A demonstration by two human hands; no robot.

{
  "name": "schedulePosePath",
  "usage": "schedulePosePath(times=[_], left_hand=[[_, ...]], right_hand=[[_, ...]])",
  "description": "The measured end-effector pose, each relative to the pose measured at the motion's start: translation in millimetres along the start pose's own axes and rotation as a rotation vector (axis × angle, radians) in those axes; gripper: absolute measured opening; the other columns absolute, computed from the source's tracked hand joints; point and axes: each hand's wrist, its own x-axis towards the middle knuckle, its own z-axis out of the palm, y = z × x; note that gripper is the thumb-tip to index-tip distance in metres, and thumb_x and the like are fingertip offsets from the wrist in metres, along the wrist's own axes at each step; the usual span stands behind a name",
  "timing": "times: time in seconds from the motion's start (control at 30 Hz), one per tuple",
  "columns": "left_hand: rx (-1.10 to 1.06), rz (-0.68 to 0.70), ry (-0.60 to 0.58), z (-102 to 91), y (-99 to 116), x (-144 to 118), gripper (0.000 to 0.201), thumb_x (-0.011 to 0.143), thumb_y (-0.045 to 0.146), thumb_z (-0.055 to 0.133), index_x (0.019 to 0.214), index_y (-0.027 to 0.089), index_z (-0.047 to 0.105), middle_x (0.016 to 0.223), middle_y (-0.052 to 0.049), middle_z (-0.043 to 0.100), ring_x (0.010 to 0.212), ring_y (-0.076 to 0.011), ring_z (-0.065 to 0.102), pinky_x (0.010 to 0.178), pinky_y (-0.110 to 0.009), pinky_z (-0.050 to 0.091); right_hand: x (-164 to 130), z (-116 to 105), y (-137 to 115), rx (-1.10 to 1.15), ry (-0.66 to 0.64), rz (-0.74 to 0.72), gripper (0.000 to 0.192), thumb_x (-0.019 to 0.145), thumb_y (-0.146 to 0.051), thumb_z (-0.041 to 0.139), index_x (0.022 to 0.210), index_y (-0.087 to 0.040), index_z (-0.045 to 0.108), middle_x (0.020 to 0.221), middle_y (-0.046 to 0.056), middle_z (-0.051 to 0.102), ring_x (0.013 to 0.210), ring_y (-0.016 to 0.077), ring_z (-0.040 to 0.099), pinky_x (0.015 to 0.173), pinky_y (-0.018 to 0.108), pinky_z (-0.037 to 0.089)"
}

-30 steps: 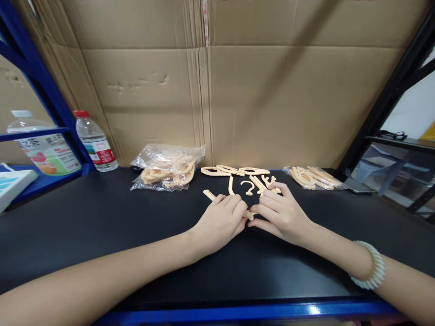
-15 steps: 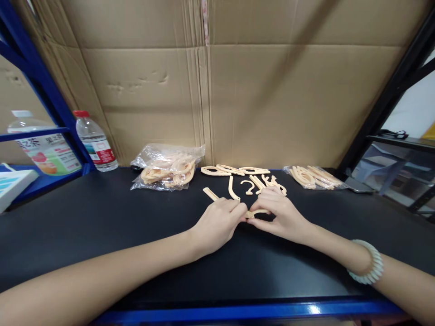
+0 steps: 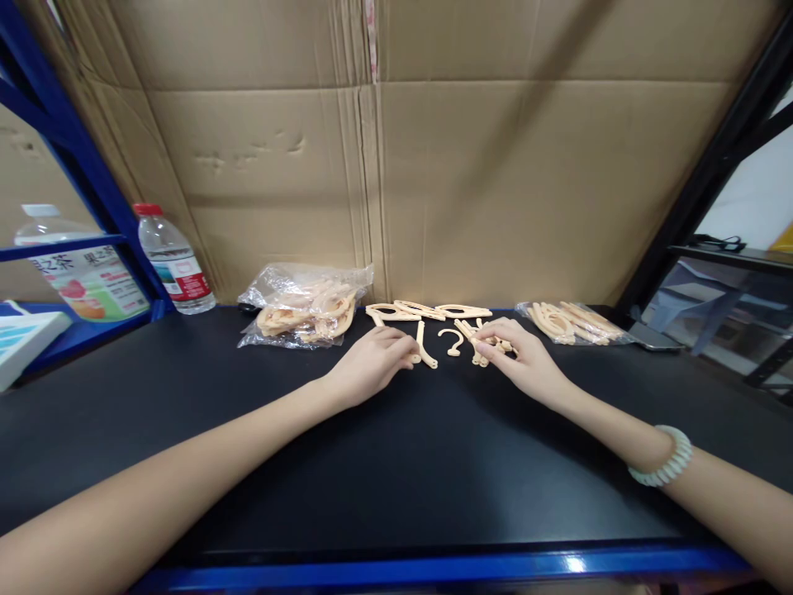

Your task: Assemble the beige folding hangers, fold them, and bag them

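Observation:
My left hand [image 3: 375,364] is closed on a light beige folding-hanger arm, whose ends peek out above the knuckles and beyond the fingertips. Just right of those fingertips lies another curved hanger arm [image 3: 424,347] on the black table. A question-mark-shaped hanger hook [image 3: 455,343] sits between my two hands. My right hand [image 3: 524,355] has its thumb and fingers drawn together at a small pile of beige hanger parts [image 3: 464,329]. The hand covers much of that pile, and what its fingers pinch is unclear.
Beige oval-holed hanger pieces [image 3: 412,311] line the back by the cardboard wall [image 3: 458,190]. Clear bags of parts lie left [image 3: 310,310] and right [image 3: 573,322]. A red-capped water bottle [image 3: 177,264] stands at the left, and a blue rail [image 3: 434,566] edges the front.
My hands have separated from their meeting point. The left moved back and left with the hanger arm; the right moved back to the pile, and the curved piece it held is no longer distinguishable.

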Motion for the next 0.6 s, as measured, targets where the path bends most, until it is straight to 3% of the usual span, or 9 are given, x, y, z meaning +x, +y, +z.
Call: schedulePosePath(times=[0.2, 0.37, 0.6], left_hand=[[-0.12, -0.01, -0.048, 9.1, -10.6, -1.5, 0.016, 0.089, 0.008, 0.046, 0.089, 0.017, 0.059, 0.096, -0.006, 0.064, 0.095, -0.0194, 0.057, 0.083, -0.033, 0.048], [-0.205, -0.069, -0.031, 12.6, -1.7, -0.2, 0.023, 0.089, 0.008, 0.048, 0.105, 0.019, 0.06, 0.102, -0.006, 0.063, 0.096, -0.017, 0.059, 0.087, -0.032, 0.049], [-0.163, -0.065, -0.007, 16.5, 10.9, 1.4, 0.024, 0.089, 0.018, 0.054, 0.112, 0.019, 0.06, 0.109, -0.008, 0.066, 0.111, -0.0221, 0.057, 0.096, -0.04, 0.048]], right_hand=[[1.2, 3.5, 3.6, -0.066, -0.047, -0.083, 0.014, 0.09, -0.028, 0.055, 0.093, -0.021, 0.068, 0.095, 0.007, 0.062, 0.094, 0.0221, 0.056, 0.086, 0.041, 0.046], [11.6, 15.0, 8.4, -0.134, -0.072, -0.151, 0.012, 0.088, -0.026, 0.059, 0.092, -0.022, 0.07, 0.094, 0.007, 0.062, 0.093, 0.0215, 0.056, 0.083, 0.04, 0.047], [18.6, 22.8, 16.1, -0.12, -0.126, -0.147, 0.011, 0.086, -0.023, 0.061, 0.09, -0.021, 0.071, 0.086, 0.005, 0.066, 0.086, 0.0206, 0.059, 0.08, 0.039, 0.047]])
